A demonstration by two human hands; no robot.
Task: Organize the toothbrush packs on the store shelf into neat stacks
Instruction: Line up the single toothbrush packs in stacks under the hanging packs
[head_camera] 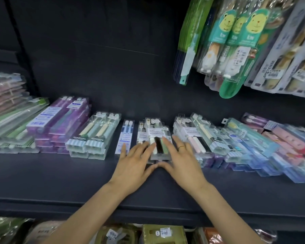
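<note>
- The soft toothbrush pack is lying between both hands at their fingertips, its long axis running straight away from the person, equally near each.
- Clear case, white label, white, black and green handles showing.
- The left hand and right hand are flanking it, fingers straight, pressing its sides, thumbs at its near end.
- More packs are sitting just beyond each hand's outer side.

Toothbrush packs lie in stacks along the back of the shelf, with hanging packs above its right end.
</note>
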